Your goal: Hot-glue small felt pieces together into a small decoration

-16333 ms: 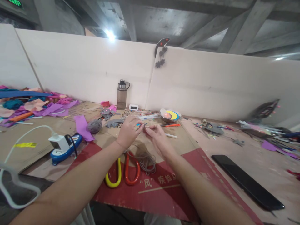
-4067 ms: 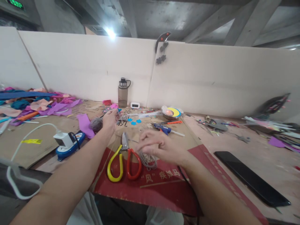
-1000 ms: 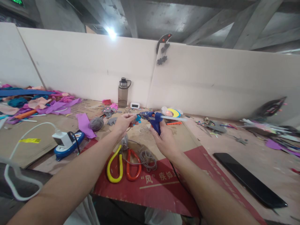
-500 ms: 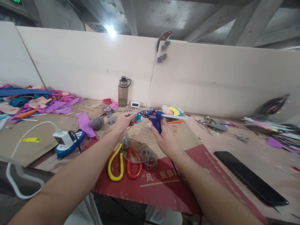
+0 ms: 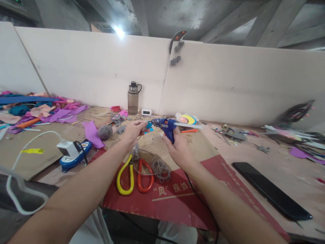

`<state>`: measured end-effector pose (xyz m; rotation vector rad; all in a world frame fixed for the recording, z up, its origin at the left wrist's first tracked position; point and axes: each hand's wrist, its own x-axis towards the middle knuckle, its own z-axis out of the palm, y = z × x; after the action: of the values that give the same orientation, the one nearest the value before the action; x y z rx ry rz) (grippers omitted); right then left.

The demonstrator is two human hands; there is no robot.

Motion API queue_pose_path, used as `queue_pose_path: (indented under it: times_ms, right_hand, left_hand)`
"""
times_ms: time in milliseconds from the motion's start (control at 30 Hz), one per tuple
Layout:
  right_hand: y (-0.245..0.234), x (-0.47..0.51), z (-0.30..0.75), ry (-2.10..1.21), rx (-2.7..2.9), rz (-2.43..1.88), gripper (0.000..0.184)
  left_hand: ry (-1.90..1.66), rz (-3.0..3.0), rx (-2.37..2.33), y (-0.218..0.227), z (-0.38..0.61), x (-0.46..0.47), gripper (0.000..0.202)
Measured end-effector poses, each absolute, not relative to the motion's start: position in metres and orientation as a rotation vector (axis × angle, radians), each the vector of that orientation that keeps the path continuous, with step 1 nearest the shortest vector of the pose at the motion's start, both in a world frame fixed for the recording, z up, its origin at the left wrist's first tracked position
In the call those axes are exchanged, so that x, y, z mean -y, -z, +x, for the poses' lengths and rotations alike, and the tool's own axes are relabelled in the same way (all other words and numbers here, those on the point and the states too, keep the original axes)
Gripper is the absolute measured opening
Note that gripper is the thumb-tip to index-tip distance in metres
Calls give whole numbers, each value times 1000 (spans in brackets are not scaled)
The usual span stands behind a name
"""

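Note:
My right hand (image 5: 177,145) is wrapped round the handle of a blue hot glue gun (image 5: 167,126), with a white glue stick (image 5: 189,125) poking out of its back. The gun's nozzle points left and meets a small bright-blue piece (image 5: 149,126), whose exact shape is too small to make out. That piece is pinched in the fingers of my left hand (image 5: 134,130). Below the hands lie scissors with one yellow handle (image 5: 125,176) and one red handle (image 5: 145,177), their blades partly hidden. Tangled grey cord (image 5: 161,170) rests beside them.
A red and brown cardboard sheet (image 5: 177,203) covers the table's middle. To the left are a blue power strip (image 5: 76,157), grey yarn (image 5: 105,132) and felt scraps (image 5: 63,113). A bottle (image 5: 133,100) stands behind; a black phone (image 5: 271,189) lies right.
The picture has shifted up very slightly. Both hands keep the same hold, and the nozzle stays against the blue piece.

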<state>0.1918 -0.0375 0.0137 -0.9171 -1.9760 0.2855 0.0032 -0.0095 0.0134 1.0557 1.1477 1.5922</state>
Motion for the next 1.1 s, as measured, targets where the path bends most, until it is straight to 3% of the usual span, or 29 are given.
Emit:
queue_pose_path:
  times_ms: [633,767,933,1033,1100]
  right_hand:
    - [-12,36,192,-321,1928,-947,37]
    - [-13,29,197,-529,1760,-1027,35]
    - [-3,0,208,-807,1678,-1233,15]
    - [7,-17,223,-598,1827,-1414,8]
    - [8,-21,234,-335,1931,-1398,16]
  left_hand:
    - [-1591,1088,-1132,-12,4,10,30]
    - [-1613,1031,-1131,-15,2,10,30]
    - [-1669,1228,-1229,-14,2,11,22]
    - [-1749,1665,-1448,-15,4,16,12]
    - [-1754,2001,-1588,-18,6,22,5]
